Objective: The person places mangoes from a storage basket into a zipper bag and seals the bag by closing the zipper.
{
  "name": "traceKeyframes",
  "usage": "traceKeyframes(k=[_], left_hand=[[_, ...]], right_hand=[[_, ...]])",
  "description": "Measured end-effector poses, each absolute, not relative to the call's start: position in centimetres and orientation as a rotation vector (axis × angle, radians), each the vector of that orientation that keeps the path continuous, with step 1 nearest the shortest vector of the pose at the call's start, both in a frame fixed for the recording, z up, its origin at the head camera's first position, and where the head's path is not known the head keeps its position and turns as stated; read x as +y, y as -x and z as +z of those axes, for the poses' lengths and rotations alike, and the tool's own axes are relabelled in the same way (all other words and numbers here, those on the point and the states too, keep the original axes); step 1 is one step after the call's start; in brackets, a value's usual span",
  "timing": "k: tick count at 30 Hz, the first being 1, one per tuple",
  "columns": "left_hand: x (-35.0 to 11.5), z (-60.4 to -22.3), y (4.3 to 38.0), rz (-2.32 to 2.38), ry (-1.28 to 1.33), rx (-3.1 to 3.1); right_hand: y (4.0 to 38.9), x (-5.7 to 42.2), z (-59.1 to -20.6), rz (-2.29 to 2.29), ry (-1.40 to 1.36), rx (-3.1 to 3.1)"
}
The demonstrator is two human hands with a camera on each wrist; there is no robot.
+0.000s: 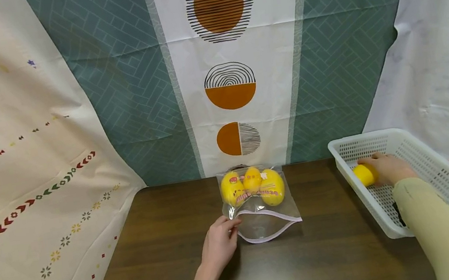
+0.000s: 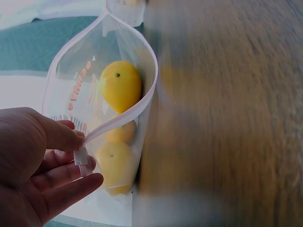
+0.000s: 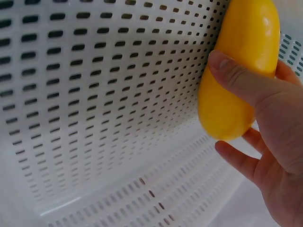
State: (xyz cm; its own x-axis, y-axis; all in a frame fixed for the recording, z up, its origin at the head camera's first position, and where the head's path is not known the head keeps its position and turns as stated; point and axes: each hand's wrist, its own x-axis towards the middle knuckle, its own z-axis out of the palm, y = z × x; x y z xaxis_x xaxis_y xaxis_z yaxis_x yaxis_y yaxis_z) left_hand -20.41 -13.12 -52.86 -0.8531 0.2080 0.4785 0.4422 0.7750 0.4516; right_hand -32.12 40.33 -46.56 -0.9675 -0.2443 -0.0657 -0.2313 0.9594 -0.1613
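Note:
A clear zip bag [image 1: 263, 225] with a pale pink rim lies on the table, its mouth spread apart. Inside it are two larger lemon-like yellow fruits [image 1: 272, 187] and a smaller orange-yellow one [image 1: 252, 180]. My left hand [image 1: 221, 242] pinches the bag's rim at the left corner, by the white zip slider [image 2: 81, 156]. Over at the right, my right hand [image 1: 390, 168] is inside a white perforated basket [image 1: 355, 188]. Its thumb and fingers grip a smooth, elongated yellow fruit [image 3: 236, 71] beside the basket wall; the exact kind cannot be told.
Something small and dark [image 1: 398, 213] sits in the basket, partly behind the right sleeve. The brown wooden table [image 1: 168, 230] meets a patterned cloth [image 1: 128, 77] at the back. Pale cloths hang along the left and right sides.

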Motion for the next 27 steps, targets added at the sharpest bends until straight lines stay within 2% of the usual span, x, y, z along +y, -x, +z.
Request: traceKeyframes(k=[27], left_hand=[[-12.9,-52.6,20.6,-0.789,0.517,-2.537]], right_hand=[[32.0,39.6,-46.6,-0.208,0.256,3.006]])
